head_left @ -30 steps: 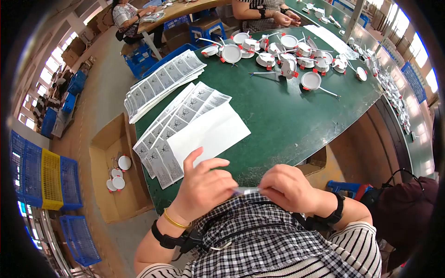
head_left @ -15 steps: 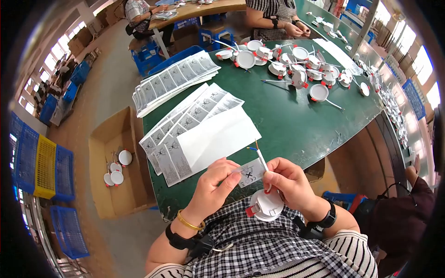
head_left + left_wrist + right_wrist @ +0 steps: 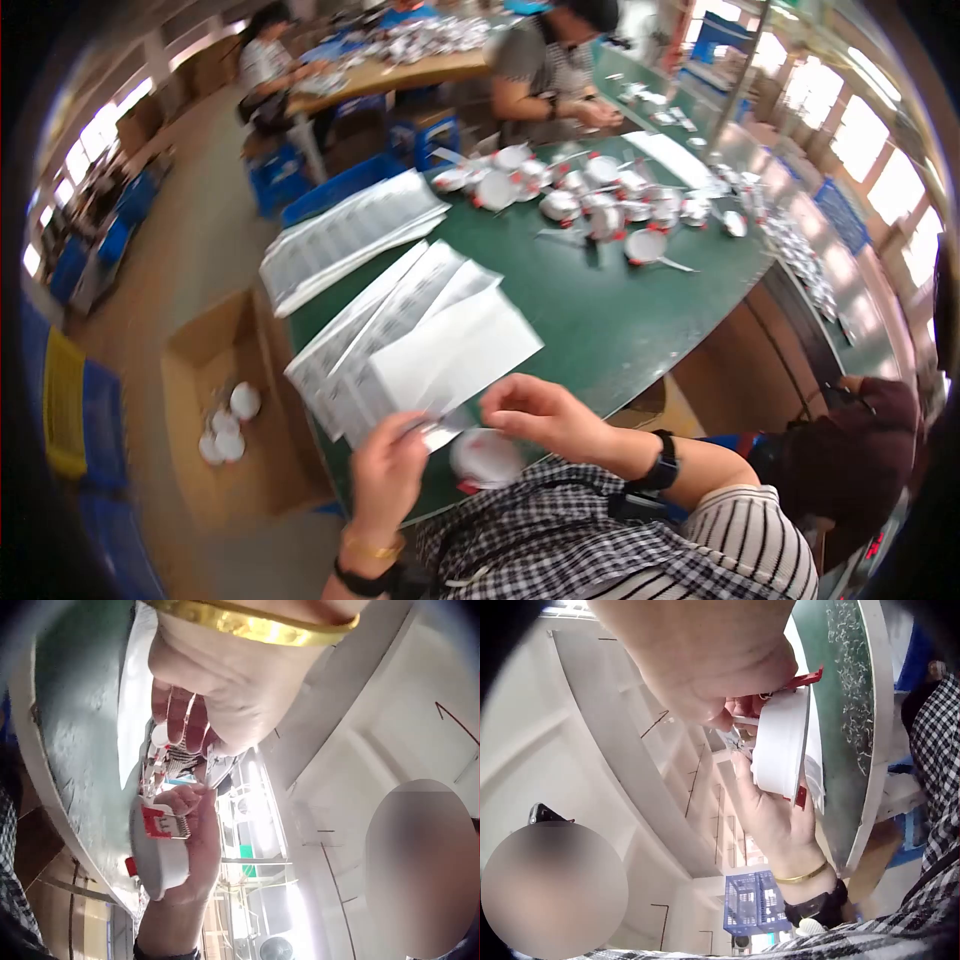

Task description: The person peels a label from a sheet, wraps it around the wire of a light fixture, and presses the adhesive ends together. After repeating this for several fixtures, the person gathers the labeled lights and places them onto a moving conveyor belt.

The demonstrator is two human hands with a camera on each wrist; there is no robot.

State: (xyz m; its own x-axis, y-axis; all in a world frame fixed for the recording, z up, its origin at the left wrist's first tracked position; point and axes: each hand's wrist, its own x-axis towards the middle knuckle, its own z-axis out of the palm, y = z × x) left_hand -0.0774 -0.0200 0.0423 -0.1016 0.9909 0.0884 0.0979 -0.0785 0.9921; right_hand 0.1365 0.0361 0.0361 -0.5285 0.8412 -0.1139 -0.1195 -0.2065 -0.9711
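Label (image 3: 452,424) is pinched by the left hand (image 3: 390,465), fingers curled; the right hand (image 3: 540,412), fingers bent nearly closed, seems to pinch the cable (image 3: 745,720) of the lamp (image 3: 487,460) at six o'clock. Best hold the cable taut and match the label's edges before pressing.

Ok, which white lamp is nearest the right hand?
The single lamp right beside the right hand; the others lie farther off, many on the green table, a few in the cardboard box.
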